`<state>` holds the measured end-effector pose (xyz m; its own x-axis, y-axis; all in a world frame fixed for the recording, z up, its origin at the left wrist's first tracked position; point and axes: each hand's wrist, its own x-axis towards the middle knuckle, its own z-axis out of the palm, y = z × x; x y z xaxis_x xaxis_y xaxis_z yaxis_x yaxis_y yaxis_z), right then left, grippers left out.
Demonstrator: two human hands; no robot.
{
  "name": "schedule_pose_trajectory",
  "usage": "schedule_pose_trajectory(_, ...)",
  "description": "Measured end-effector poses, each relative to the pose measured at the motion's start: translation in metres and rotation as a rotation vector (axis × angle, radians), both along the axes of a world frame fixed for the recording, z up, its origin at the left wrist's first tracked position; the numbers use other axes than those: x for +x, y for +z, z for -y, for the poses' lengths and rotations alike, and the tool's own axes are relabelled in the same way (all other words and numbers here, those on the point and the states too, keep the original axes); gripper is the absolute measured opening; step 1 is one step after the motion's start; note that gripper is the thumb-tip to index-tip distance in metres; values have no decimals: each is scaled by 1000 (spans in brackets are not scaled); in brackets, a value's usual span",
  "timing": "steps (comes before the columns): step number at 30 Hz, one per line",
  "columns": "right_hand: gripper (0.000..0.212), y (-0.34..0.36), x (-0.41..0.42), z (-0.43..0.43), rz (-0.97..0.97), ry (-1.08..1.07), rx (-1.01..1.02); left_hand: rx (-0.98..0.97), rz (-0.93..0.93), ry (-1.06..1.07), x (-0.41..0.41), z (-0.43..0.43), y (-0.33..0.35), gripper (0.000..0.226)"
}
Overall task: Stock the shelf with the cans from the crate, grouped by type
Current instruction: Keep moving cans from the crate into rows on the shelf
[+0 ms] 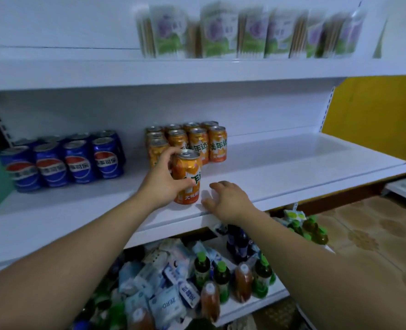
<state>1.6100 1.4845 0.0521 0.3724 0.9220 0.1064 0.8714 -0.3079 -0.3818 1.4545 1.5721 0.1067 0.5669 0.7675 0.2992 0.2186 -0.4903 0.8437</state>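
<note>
The left hand (160, 184) grips an orange can (190, 167) near the front of the middle shelf (292, 172). Its fingers (185, 184) curl round the can's side and the thumb hooks over the top rim. The can is upright, just in front of the block of orange cans (197, 141) already lined up in rows. Whether its base rests on the board or hangs just above it cannot be told. The right hand (230, 201) lies just beside the can at the shelf's front lip, holding nothing, its fingers (217, 185) loosely spread. Further left, with a gap between the groups, stands a block of blue cans (64, 163), so two types are already sorted apart. The work looks well advanced: both groups are several rows deep, and this can probably only needs sliding back to join its own kind. The right half of the shelf is bare, leaving room for more. The crate is out of view, so how many cans remain cannot be told. Above are blurred green and purple packets (221, 32). Below is a jumble of bottles (221, 277) and blue-and-white packs (163, 282).
</note>
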Motion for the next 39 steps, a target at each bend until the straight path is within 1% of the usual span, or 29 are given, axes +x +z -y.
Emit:
schedule_pose_trajectory(3,59,-12,7,-10,99,-70,-69,1,-14,-43,4,-12,-10,71)
schedule_pose_trajectory(6,59,-23,9,-14,162,-92,-45,-15,7,-36,13,-18,-18,71)
schedule_pose_trajectory(8,59,-26,9,-15,180,-94,-40,24,-39,-22,16,-22,-20,72)
schedule_pose_trajectory(9,58,-26,9,-15,187,-94,-43,82,-96,-4,16,-24,-20,75)
schedule_pose_trajectory(10,57,-27,9,-15,192,-93,-48,183,-178,32,16,-27,-19,78)
schedule_pose_trajectory(13,56,-28,10,-14,198,-93,-51,599,-444,166,14,-35,-9,86)
schedule_pose_trajectory(14,57,-29,9,-13,197,-93,-52,694,-504,191,14,-37,-5,88)
schedule_pose_trajectory(16,59,-28,9,-12,194,-91,-46,802,-593,228,15,-44,0,92)
schedule_pose_trajectory(17,60,-27,9,-12,194,-87,-47,824,-623,248,15,-49,0,93)
schedule_pose_trajectory(22,64,-23,6,-10,201,-74,-58,767,-764,301,18,-79,3,88)
schedule_pose_trajectory(30,63,-27,6,-11,188,-83,-46,641,-690,260,39,-104,-1,85)
schedule_pose_trajectory(36,62,-26,5,-10,185,-89,-31,690,-689,383,49,-107,-6,74)
schedule_pose_trajectory(39,62,-26,5,-10,188,-91,-23,682,-681,414,54,-103,-9,71)
